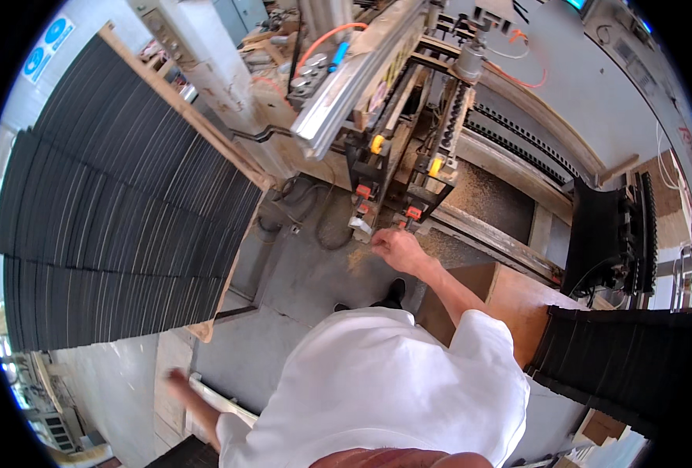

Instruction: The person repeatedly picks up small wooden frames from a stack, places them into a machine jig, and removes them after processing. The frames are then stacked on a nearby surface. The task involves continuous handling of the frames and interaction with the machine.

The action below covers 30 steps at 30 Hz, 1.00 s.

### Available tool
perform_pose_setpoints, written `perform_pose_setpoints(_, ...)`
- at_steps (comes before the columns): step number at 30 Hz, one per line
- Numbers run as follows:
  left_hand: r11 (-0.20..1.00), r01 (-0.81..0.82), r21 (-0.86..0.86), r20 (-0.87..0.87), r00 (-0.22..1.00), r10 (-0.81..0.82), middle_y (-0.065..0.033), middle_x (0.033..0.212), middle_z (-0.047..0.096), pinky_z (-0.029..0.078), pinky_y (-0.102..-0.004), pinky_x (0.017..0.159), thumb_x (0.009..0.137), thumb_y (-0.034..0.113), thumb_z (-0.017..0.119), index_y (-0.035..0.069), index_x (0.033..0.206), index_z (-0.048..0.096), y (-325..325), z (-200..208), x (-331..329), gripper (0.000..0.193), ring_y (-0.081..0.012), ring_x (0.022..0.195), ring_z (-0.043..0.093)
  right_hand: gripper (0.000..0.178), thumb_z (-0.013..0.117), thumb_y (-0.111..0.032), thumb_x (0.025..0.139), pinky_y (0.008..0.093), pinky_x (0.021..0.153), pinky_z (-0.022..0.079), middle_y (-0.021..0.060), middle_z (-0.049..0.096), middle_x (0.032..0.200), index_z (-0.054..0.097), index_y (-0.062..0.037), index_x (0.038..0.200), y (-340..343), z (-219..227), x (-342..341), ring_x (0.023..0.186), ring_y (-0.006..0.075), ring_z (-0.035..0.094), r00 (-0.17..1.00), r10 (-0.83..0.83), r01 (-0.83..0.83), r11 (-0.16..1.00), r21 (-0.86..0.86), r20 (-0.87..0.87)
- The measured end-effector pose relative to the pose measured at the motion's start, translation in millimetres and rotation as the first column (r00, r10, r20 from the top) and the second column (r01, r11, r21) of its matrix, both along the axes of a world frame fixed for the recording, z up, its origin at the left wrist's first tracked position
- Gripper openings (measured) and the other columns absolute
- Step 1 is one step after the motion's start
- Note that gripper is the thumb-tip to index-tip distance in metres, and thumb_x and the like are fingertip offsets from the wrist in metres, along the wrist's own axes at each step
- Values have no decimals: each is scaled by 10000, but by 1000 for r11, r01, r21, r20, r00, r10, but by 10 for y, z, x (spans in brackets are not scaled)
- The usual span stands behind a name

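Note:
My right hand (399,249) reaches forward to the near end of a machine (432,175) with two parallel rails. Its fingers are curled together, and what they hold, if anything, is hidden. Beside the fingertips is a small whitish block (359,225) at the left rail's end. Orange-red fittings (413,213) sit just above the hand, with yellow knobs (436,166) farther along the rails. Down at the left, my left hand (177,379) hangs low and away from the machine, smeared by motion, so its fingers do not show clearly.
A tall stack of dark boards (120,203) stands on the left, edged by a wooden strip. Another dark stack (611,359) lies at right, near a brown panel (529,304). Sawdust (494,199) covers the machine bed. Cables (326,226) loop on the grey floor.

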<state>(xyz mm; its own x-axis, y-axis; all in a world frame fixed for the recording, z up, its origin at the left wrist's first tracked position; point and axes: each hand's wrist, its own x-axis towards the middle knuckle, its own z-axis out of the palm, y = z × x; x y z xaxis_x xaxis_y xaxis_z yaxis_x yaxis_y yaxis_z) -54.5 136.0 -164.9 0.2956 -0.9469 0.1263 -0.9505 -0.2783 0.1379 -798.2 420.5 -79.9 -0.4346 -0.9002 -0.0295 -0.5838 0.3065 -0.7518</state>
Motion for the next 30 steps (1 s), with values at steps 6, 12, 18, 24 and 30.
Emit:
perform_pose_setpoints(6,818,272,506,-856,45,515,-43,761,593,484,-329,660,865,289,503,86,804,581,2081,-1704,-2784,226,-186,747,579,174,594,-161,766,420,758,492,160,658,839,635,-50,893,111,-142,-296,846,333,627,992,127,-127,991,45,2)
perform_pose_setpoints(12,711,588,385,-920,302,248,-44,754,574,485,-273,605,928,329,481,40,888,556,1721,-1201,-4521,301,-137,691,564,172,609,-162,785,409,749,495,145,660,850,625,-49,913,419,-141,-535,836,326,629,986,158,-160,987,32,52)
perform_pose_setpoints(18,679,696,233,-968,233,93,-113,1038,627,520,-305,751,931,375,503,0,1125,557,1542,113,-6201,426,-185,887,626,200,632,-176,799,392,744,500,143,662,851,636,-43,949,896,-140,-680,825,313,636,989,-48,47,999,11,138)
perform_pose_setpoints(24,526,849,59,-996,84,-24,-111,1059,615,518,-321,794,951,351,484,-2,1148,541,1452,807,-7490,409,-187,918,618,189,644,-175,783,395,722,501,154,664,828,640,-26,899,1327,-304,-729,802,316,640,907,-345,350,936,23,243)
perform_pose_setpoints(30,423,899,-109,-993,-79,-89,-111,1055,620,520,-308,784,967,332,462,-2,1136,548,1245,1068,-8594,384,-178,917,622,194,651,-152,787,369,713,514,163,673,834,644,-17,925,1592,-344,-766,790,298,658,779,-568,565,820,98,264)
